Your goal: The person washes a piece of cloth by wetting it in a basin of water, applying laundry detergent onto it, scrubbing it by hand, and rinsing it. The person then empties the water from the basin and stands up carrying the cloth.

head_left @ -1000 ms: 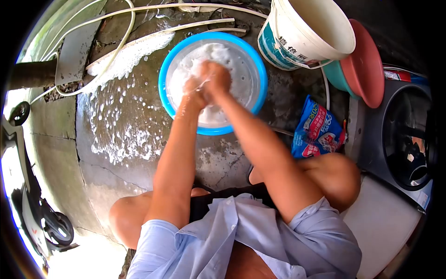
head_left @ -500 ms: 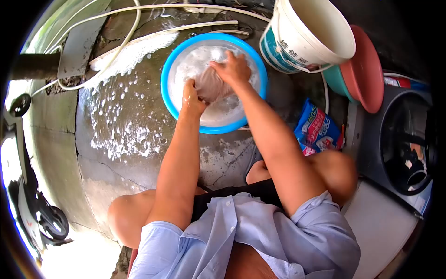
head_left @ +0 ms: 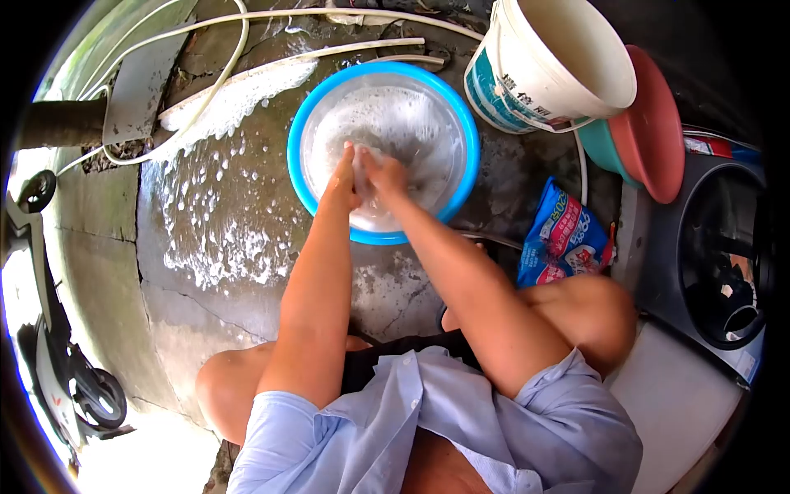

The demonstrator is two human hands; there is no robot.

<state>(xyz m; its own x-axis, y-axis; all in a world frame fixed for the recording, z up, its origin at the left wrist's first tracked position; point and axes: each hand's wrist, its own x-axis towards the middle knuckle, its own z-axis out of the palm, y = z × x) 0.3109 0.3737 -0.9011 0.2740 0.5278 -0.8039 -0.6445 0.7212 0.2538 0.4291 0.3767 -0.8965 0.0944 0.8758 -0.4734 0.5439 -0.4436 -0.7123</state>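
Note:
A blue-rimmed basin (head_left: pixel 472 156) of foamy, cloudy water sits on the wet ground in front of me. My left hand (head_left: pixel 341 183) and my right hand (head_left: pixel 385 174) are brought close together inside it, left of its middle. Between them is a wet, pale cloth (head_left: pixel 360 174), bunched up and mostly hidden by my fingers. Both hands are closed on it from opposite sides. White suds (head_left: pixel 387 107) float across the far part of the water.
A white bucket (head_left: pixel 510 90) stands beyond the basin to the right, beside green and red basins (head_left: pixel 650 123). A blue detergent bag (head_left: pixel 559 235) lies by my knee, near a dark machine (head_left: pixel 699 247). Hoses (head_left: pixel 329 53) cross the foamy ground; a scooter (head_left: pixel 62 346) is at left.
My right hand has moved left and nearer to me, meeting my left hand. The cloth, spread between the hands before, is now bunched and largely covered.

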